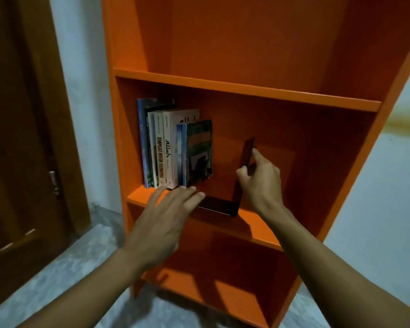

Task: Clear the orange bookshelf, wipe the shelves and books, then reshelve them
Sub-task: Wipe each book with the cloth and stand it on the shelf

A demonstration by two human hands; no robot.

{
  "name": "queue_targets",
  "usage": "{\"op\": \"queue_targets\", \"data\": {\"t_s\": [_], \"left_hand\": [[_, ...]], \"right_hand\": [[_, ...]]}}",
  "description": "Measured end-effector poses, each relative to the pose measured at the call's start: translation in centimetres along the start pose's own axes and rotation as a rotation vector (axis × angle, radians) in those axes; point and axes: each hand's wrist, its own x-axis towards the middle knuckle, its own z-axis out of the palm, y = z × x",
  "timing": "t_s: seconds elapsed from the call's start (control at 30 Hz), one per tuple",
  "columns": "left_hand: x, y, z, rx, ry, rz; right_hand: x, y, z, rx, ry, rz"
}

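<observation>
hands [211, 197] flanking bookend [240, 183], books [173, 147] left

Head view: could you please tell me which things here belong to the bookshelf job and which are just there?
Part of the job:
orange bookshelf
row of books
dark bookend, gripped by the right hand
left hand, open by the books

Just there:
wooden door
white wall
grey floor

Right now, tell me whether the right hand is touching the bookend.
Touching. The head view shows the right hand pinching the dark bookend's upright plate, thumb in front, fingers behind.
</observation>
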Motion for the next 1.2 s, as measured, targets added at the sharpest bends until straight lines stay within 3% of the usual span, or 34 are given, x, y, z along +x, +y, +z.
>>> {"op": "queue_targets", "data": {"t_s": [0.23,0.4,0.5,0.7,0.8,1.1,1.2], "left_hand": [[4.5,-9.2,4.6,-0.22,0.064,-0.592],[9.4,-9.4,8.0,-0.265,0.01,-0.888],[11.5,-8.4,9.3,-0.261,0.061,-1.017],[12.5,-7.6,10.0,-0.326,0.286,-1.086],[12.8,-7.3,10.4,-0.431,0.355,-1.223],[15.2,-7.0,9.7,-0.517,0.478,-1.34],[16.0,-7.2,9.4,-0.568,0.434,-1.362]], "right_hand": [[1.8,2.3,3.1,-0.199,0.041,0.185],[1.8,2.4,4.1,-0.249,0.011,0.251],[1.3,2.2,4.2,-0.286,0.01,0.277],[0.3,2.1,4.7,-0.324,0.004,0.255],[0.0,2.0,5.1,-0.317,0.008,0.255],[0.6,1.5,6.8,-0.271,-0.126,0.229],[0.7,0.7,7.8,-0.236,-0.189,0.202]]}}
